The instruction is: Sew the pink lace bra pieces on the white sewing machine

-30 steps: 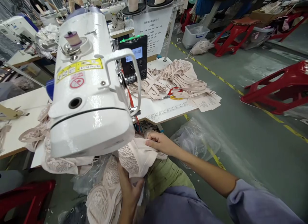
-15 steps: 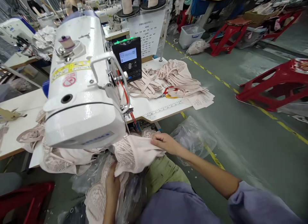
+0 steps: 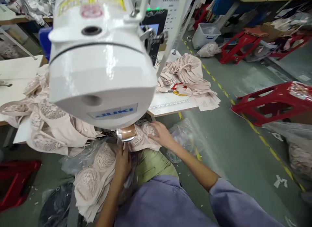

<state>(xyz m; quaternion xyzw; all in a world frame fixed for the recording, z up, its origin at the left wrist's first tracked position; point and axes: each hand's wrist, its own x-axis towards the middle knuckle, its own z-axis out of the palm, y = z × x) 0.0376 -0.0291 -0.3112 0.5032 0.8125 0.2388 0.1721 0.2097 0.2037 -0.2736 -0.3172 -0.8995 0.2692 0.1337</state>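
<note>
A beige lace bra (image 3: pixel 143 137) lies at the front of the white sewing machine (image 3: pixel 102 80), partly hidden under its head. My right hand (image 3: pixel 162 135) holds the bra's right-hand end, with the fingers over the lace. Just below the machine's front guard, my left hand (image 3: pixel 123 162) has its fingertips at the bra's near edge; they are partly hidden, and I cannot see the grip clearly. To the left of that hand, a stack of beige lace bras (image 3: pixel 91 181) hangs over my lap.
More beige bras (image 3: pixel 53 126) are heaped left of the machine. On the right of the white table (image 3: pixel 168 106) lie bundled bras (image 3: pixel 187 71) and red-and-yellow-handled scissors (image 3: pixel 179 89). A red stool (image 3: pixel 273 103) and a plastic bag (image 3: pixel 186 137) are on the floor.
My view has moved closer to the machine head. The bra, stretched out in front earlier, is now up under the head. My left hand has risen toward the guard, and my right hand has moved along the lace.
</note>
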